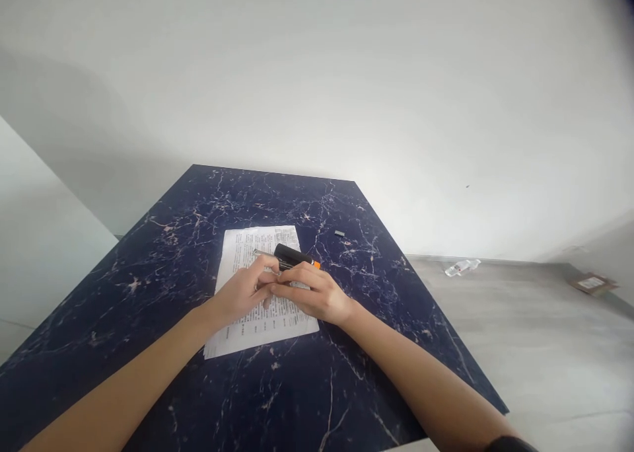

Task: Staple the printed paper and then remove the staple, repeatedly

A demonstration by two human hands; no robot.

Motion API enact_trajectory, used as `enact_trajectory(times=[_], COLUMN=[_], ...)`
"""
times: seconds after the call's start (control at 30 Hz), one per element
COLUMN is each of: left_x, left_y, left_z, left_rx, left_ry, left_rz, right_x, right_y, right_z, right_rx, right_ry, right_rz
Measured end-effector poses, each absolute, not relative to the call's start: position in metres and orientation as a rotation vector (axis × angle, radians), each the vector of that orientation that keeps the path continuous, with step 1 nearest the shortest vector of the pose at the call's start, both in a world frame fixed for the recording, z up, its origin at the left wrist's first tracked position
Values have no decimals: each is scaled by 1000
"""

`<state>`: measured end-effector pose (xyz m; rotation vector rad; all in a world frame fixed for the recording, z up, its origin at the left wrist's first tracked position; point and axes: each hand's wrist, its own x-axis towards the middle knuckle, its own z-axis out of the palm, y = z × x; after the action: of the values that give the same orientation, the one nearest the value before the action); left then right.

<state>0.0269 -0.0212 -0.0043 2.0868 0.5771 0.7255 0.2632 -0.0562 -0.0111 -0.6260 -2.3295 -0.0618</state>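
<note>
My left hand (244,293) and my right hand (319,293) meet over a printed sheet of paper (230,267), fingertips touching. The fingers of both are bent and pressed together; whatever is between them is hidden. Right behind the fingers lies a thick black rod-shaped object (292,254). An orange end (316,264) shows by my right knuckles. A slim piece with a silvery tip (259,252) sticks out beyond my left index finger; its other part is covered, so its kind is unclear.
The dark blue marbled table (173,240) stands near a white wall (317,75). A small grey-green block (339,233) lies right of the paper. On the floor are a clear plastic bottle (461,267) and a brown package (592,283).
</note>
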Motion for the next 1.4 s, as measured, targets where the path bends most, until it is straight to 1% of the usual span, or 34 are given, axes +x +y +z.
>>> enact_trajectory(times=[0.17,0.27,0.33,0.4,0.47,0.5,0.57,0.63,0.87,1.03,1.4], left_x=[29,26,21,14,7,5,1,-1,-3,-3,-2], left_y=[-22,-19,-16,-10,-3,0,6,11,25,29,28], left_z=[-5,-7,-8,-9,-8,-8,-7,-6,-12,-15,-14], left_rx=[2112,2122,2138,2184,2237,2260,2303,2353,2471,2410,2378], left_ry=[503,493,550,647,752,800,876,945,1269,1275,1311], left_rz=[708,757,847,935,978,974,935,907,849,844,858], right_x=[260,265,279,305,338,354,382,399,416,421,418], right_y=[-59,-53,-43,-29,-15,-10,-4,-2,-9,-9,-11], right_z=[-8,-3,0,0,-2,-3,-6,-6,7,6,14], right_rx=[-669,-753,-937,-1217,-1464,-1514,-1512,-1470,-1146,-1041,-1050], right_ry=[-2269,-2114,-1922,-1750,-1747,-1833,-1990,-2062,-2284,-2349,-2450], right_rz=[-65,-34,25,115,262,359,614,777,1084,1135,1141])
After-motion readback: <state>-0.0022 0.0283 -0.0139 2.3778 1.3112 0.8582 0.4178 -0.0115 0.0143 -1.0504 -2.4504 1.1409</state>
